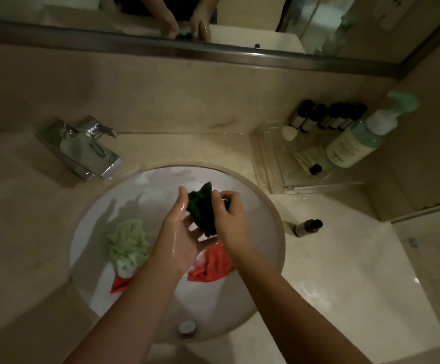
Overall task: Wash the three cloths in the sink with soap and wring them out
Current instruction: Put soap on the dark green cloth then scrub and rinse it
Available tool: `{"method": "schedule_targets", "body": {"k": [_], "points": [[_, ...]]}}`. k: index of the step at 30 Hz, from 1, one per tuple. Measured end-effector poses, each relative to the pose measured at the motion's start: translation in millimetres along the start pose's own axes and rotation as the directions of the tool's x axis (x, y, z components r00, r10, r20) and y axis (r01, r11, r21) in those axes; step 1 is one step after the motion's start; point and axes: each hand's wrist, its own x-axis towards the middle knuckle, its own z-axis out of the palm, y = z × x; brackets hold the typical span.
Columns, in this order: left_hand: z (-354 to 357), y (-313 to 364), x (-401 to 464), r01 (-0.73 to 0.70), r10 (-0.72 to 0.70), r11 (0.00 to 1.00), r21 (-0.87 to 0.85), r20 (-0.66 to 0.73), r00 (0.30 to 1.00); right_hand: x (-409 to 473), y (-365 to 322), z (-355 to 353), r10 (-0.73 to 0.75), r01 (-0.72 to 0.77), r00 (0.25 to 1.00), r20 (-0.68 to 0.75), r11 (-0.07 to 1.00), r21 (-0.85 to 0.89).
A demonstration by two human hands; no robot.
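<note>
Both hands, left hand [180, 227] and right hand [230, 214], clench the dark green cloth [201, 206] above sink [266, 206] centre; soft, sodden, slippery, so grip bunched ends.

Faucet [82, 148] crowds sink [271, 206] rim left; tray [268, 164] right.

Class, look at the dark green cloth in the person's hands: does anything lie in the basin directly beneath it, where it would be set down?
Yes. The red cloth lies in the sink below the dark green cloth held between the left hand and right hand. The light green cloth lies off to the left.
</note>
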Motion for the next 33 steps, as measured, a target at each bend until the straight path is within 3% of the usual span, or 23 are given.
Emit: {"method": "schedule_targets", "body": {"k": [1,3,5,7,9,12,17,22,28,33], "points": [[-3,-2,-5,-0.049,0.045,0.998,0.049,0.064,0.997,-1,0,-5,-0.009,0.008,0.999,0.046,1.0,0.029],[-9,-4,-10,-0.17,0.159,0.983,0.067,0.145,0.977,-5,3,-17,-0.083,0.097,0.987,0.135,0.991,-0.097],[-13,-2,-12,-0.252,0.235,0.958,0.137,0.127,0.964,-9,3,-27,-0.165,0.211,0.972,0.168,0.928,-0.308],[-13,-1,-16,-0.276,0.254,0.91,0.31,0.111,0.961,-14,0,-35,-0.225,0.271,0.961,0.159,0.872,-0.407],[-11,-1,-23,-0.263,0.249,0.892,0.368,0.087,0.965,-18,-7,-39,-0.219,0.257,0.963,0.156,0.919,-0.3],[-11,4,-34,-0.264,0.265,0.882,0.389,0.053,0.963,-27,-17,-40,-0.095,0.083,0.985,0.144,0.993,0.086],[-15,8,-46,-0.138,0.126,0.881,0.453,0.058,0.99,-26,-32,-50,0.067,-0.086,0.996,0.059,0.911,0.403],[-15,3,-56,-0.063,0.021,0.926,0.373,0.115,0.993,-29,-42,-48,0.076,-0.064,0.997,-0.014,0.909,0.413],[-11,1,-63,-0.141,0.123,0.987,0.078,0.198,0.972,-31,-45,-45,0.105,-0.058,0.991,-0.089,0.907,0.418],[-24,9,-64,-0.08,0.092,0.995,-0.061,0.237,0.967,-30,-42,-65,0.1,-0.091,0.995,0.017,0.802,0.59]]}}
